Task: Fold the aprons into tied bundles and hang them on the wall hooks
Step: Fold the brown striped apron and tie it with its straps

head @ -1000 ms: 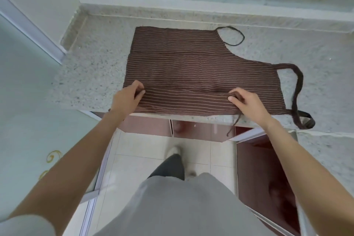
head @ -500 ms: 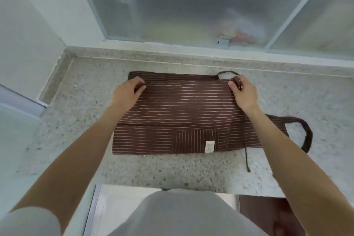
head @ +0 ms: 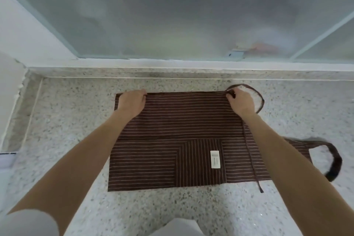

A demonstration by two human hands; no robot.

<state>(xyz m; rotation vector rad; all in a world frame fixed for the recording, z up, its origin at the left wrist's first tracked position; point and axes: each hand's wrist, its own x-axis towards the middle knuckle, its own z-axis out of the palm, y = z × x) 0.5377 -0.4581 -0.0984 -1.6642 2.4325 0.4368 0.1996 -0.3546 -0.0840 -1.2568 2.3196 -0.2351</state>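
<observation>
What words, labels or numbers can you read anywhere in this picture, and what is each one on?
No text can be read.
White label sewn on the brown striped apron: it carries faint dark marks, too small and blurred to read.
Countertop, frosted window and the small grey object behind the glass: no writing visible.

Bare countertop left of apron; frosted window blocks behind; neck loop right.
</observation>
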